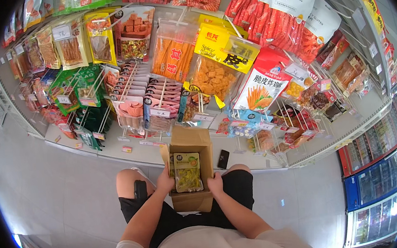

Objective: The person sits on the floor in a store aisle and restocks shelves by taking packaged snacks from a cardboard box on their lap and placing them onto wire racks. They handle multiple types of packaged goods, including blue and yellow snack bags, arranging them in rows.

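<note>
An open cardboard box (pixel 199 138) stands between my knees, its far flap folded outward against the shelf edge. Inside lie green-and-yellow snack pouches (pixel 187 172), the top one face up with a clear window. My left hand (pixel 165 181) is closed on the box's left side wall. On the opposite side, my right hand (pixel 215 184) grips the right wall near the front corner. Most fingertips of both hands are hidden by the cardboard.
Ahead, a shelf rack carries hanging snack packets (pixel 173 50) on wire hooks with price tags. A black phone (pixel 223 159) lies on the bottom shelf (pixel 253 159), right of the box. A small black object (pixel 140 189) rests on my left thigh. Glass-door coolers (pixel 382 178) line the right.
</note>
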Demonstrator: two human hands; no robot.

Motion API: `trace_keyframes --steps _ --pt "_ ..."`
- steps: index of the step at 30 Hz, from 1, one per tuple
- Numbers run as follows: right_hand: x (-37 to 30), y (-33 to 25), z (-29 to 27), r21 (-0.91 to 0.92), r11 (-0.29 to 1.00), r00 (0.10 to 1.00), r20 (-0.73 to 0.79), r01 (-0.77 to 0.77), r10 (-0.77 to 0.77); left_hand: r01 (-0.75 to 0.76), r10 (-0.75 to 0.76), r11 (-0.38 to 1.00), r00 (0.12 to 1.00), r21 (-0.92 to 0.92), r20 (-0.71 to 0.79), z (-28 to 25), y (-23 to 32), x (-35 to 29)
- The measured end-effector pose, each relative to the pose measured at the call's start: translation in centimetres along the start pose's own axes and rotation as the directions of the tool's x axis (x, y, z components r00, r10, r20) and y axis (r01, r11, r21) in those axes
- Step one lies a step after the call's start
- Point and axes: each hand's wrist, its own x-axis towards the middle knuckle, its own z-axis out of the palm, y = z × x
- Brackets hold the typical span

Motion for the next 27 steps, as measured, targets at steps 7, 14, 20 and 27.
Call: trace_keyframes --steps 7,14,20,27 --pt "-1.8 1.4 -0.2 -0.025 0.999 0.997 -0.07 0.038 -0.04 -0.149 0.123 0.971 0.981 -0.187 -0.147 3.5 -3.4 -0.1" --pt "0.2 2.9 -1.0 0.02 0.992 0.992 0.017 0.127 -0.127 0.029 -0.067 0.881 0.996 -0.471 -0.064 3.8 -0.9 -0.7" --pt "1.0 2.2 -0.6 0.059 0.995 0.994 0.07 0.076 -0.08 -0.013 -0.024 0.973 0.987 -0.231 -0.157 2.5 -1.2 -1.1" --pt "1.4 2.8 -0.1 0.053 0.992 0.992 0.054 0.113 -0.116 0.035 -0.049 0.995 0.987 -0.094 -0.153 2.3 -1.0 -0.5"
